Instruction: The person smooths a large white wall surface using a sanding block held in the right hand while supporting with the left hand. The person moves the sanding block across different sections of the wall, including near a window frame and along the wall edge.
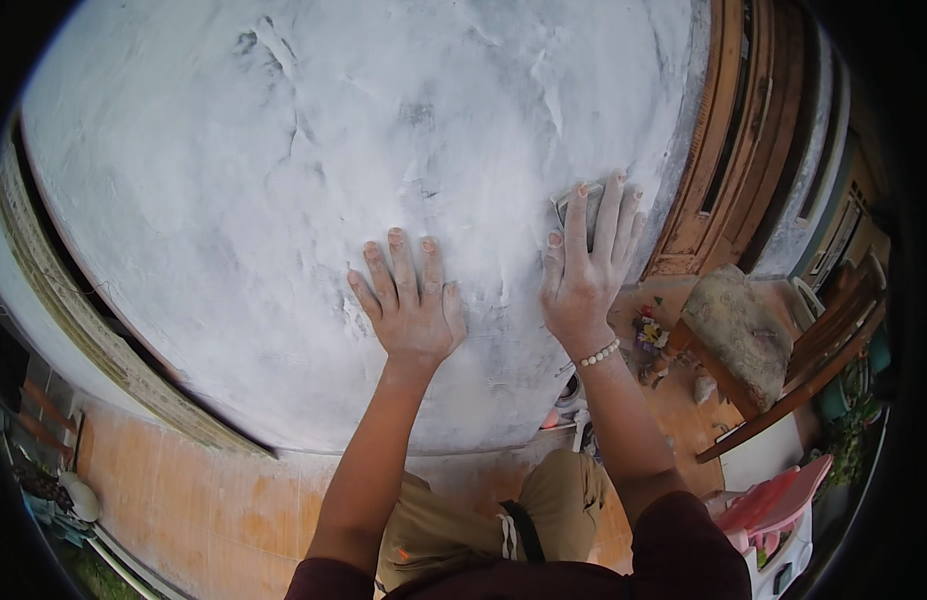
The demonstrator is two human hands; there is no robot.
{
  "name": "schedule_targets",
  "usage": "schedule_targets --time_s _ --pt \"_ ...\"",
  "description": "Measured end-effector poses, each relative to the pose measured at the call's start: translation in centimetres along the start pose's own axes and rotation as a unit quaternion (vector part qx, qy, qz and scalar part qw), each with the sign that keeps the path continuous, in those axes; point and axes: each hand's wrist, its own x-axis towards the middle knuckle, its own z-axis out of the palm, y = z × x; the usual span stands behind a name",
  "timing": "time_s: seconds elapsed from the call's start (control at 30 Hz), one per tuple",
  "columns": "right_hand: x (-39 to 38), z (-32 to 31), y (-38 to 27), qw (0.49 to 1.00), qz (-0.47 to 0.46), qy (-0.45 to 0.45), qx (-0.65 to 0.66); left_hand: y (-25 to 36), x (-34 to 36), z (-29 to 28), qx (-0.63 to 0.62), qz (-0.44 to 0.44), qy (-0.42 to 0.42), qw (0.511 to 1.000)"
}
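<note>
A white, patchy plastered wall (233, 250) fills most of the view, with grey streaks and ridges on it. My left hand (408, 305) lies against it, fingers spread and nothing in them. Further right and a little higher, my right hand (588, 260) presses a small grey piece of sandpaper (562, 207) to the wall. Its fingers cover most of that piece, and only a corner and edge show. Pale dust coats both hands. A bead bracelet (598, 353) circles my right wrist.
A brown wooden door frame (718, 140) borders the wall on the right. Beside it stand a wooden chair (833, 340) and a cloth-draped seat (740, 330) on orange floor tiles (183, 480). A pink plastic item (778, 500) is lower right. Wooden trim (113, 310) edges the left.
</note>
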Motion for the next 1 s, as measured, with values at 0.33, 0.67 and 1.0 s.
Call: schedule_targets --time_s 0.33,0.67,1.0 --pt "-7.4 -1.0 -1.4 0.991 -0.12 -0.055 0.01 -4.6 6.1 -2.1 0.018 -0.055 -0.014 0.998" --pt "1.2 1.9 -6.0 0.997 -0.047 -0.053 0.031 -4.5 5.7 -1.9 0.004 -0.045 0.033 0.998" --pt "9.3 0.8 -0.9 0.989 -0.024 0.145 -0.007 -5.3 3.5 -2.2 0.016 -0.056 0.03 0.998"
